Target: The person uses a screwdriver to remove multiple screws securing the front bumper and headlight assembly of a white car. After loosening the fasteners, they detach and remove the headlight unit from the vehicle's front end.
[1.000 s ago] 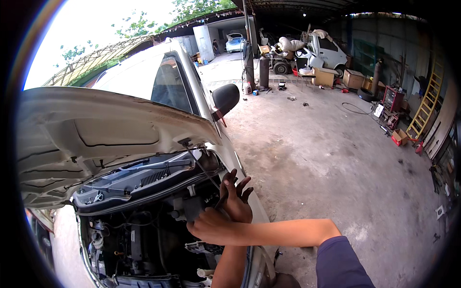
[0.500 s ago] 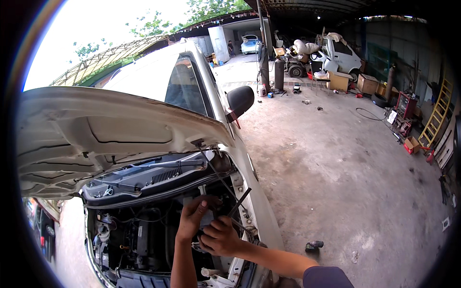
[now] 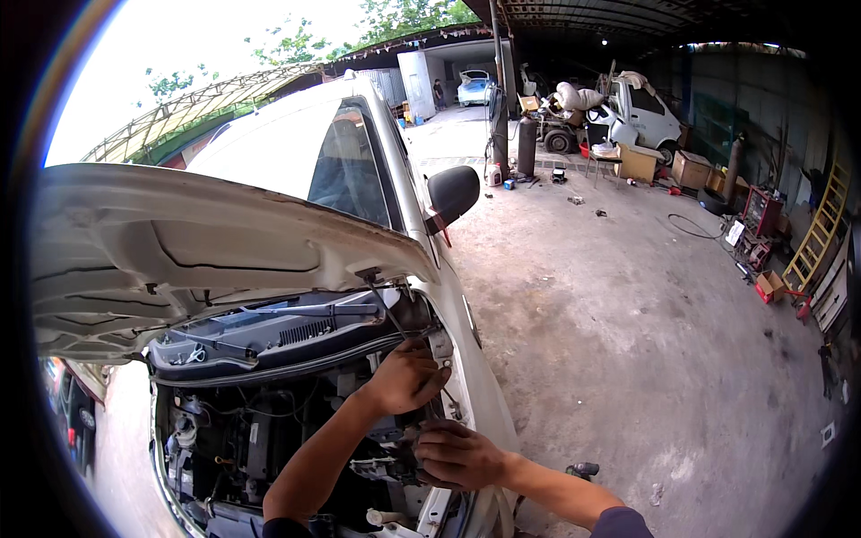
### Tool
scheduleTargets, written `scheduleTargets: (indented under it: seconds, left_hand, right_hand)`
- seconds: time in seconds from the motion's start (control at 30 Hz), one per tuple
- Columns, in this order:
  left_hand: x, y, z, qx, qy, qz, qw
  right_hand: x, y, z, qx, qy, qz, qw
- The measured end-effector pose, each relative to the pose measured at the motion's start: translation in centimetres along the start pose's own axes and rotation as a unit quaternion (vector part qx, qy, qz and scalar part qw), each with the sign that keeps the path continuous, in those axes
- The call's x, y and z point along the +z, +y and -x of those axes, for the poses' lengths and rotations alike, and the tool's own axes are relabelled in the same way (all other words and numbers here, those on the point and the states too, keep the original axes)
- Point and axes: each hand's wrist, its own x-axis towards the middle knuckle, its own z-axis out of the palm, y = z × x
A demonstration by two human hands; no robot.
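My left hand [image 3: 408, 377] is closed, knuckles up, beside the right-hand fender of a pale car with a raised hood [image 3: 224, 238]. It overlaps the hood's thin prop rod [image 3: 388, 309]; whether it grips the rod or only covers it, I cannot tell. Just nearer and to the right, my right hand [image 3: 457, 455] has its fingers curled over the side of the engine bay. Something dark shows at those fingertips, too hidden to name. Below and left of both hands lies the dark engine [image 3: 262, 439].
The fender [image 3: 489, 408] edges the bay, and a black side mirror [image 3: 453, 193] sticks out behind it. A dark tool [image 3: 583, 470] lies on the concrete floor. Farther off are gas cylinders [image 3: 526, 148], a dismantled white vehicle [image 3: 641, 112], boxes [image 3: 691, 169] and a yellow ladder [image 3: 818, 224].
My hands were together over the bay, with a dark bar jutting from the right one. The left has moved up and right, the right slightly right and down; the bar no longer shows.
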Motion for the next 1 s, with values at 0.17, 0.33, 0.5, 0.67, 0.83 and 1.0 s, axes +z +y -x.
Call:
scheduleTargets:
  seconds: [0.17, 0.33, 0.5, 0.67, 0.83, 1.0]
  left_hand:
    - [0.2, 3.2, 3.8, -0.171, 0.071, -0.155, 0.971]
    - [0.5, 10.5, 5.1, -0.384, -0.03, -0.162, 0.908]
    - [2.6, 14.3, 6.1, -0.462, 0.106, 0.399, 0.785]
    - [8.0, 16.0, 1.0, -0.425, 0.222, 0.654, 0.585]
    - [12.1, 14.4, -2.3, -0.354, 0.346, 0.589, 0.638]
    - [10.9, 9.4, -7.3, -0.504, 0.509, 0.497, 0.49]
  right_hand:
    - [-0.3, 2.3, 2.8, 0.156, 0.221, -0.061, 0.961]
    - [1.3, 5.1, 0.0, 0.49, 0.422, -0.4, 0.65]
    - [0.7, 8.4, -3.9, 0.625, 0.109, -0.575, 0.516]
    - [0.3, 11.2, -6.9, 0.631, -0.285, -0.448, 0.565]
    - [1.9, 8.7, -12.5, 0.434, -0.607, -0.186, 0.639]
    - [4.9, 3.8, -11.5, 0.095, -0.632, 0.089, 0.764]
